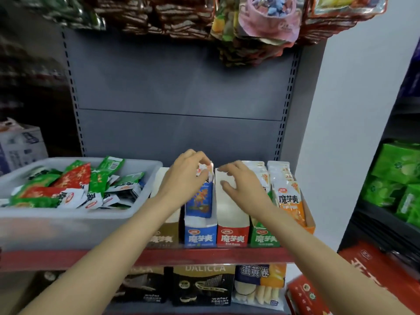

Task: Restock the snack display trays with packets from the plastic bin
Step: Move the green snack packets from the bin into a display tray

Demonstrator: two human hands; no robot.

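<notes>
At a shop shelf, the left hand (181, 176) pinched the top seam of a blue snack packet (200, 196) standing in the blue display tray (200, 235), while the right hand (241, 185) hovered released over the empty red tray (231, 233). The plastic bin (68, 226) of packets sat just left. Packets looked light, soft and slick, best gripped by sealed edges.

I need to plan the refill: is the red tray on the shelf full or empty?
Empty, as far as visible. The red tray shows only its bare white inside; the right hand hovers open over its back part, hiding some.
</notes>
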